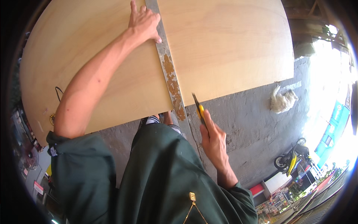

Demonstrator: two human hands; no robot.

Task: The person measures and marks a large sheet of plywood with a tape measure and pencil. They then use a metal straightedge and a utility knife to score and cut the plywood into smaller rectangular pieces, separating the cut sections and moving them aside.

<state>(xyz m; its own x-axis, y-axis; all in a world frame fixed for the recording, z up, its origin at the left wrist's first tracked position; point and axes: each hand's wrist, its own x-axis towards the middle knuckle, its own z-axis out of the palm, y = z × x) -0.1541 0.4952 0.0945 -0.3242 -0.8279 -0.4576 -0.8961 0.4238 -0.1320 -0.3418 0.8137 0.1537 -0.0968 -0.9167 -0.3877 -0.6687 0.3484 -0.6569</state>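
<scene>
While the left hand, fingers spread, rests on a metal straightedge, the right hand is closed round a yellow cutter, blade out, wooden sheet beneath the left hand, pale bundle right of both hands.

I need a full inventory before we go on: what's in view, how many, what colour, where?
wooden sheet: one, light tan, across the upper view
metal straightedge: one, grey with brown patches, across the sheet, overhanging its near edge
utility knife: one, yellow and black, in the right hand
floor: one, grey, below
shaggy bundle: one, whitish, floor, right
motorbike: one, yellow and black, far right
panel: one, blue, right rim
pendant: one, gold, lower centre
edge clutter: uncountable
garment: one, dark green, worn
hands: two, bare; left hand on straightedge
</scene>
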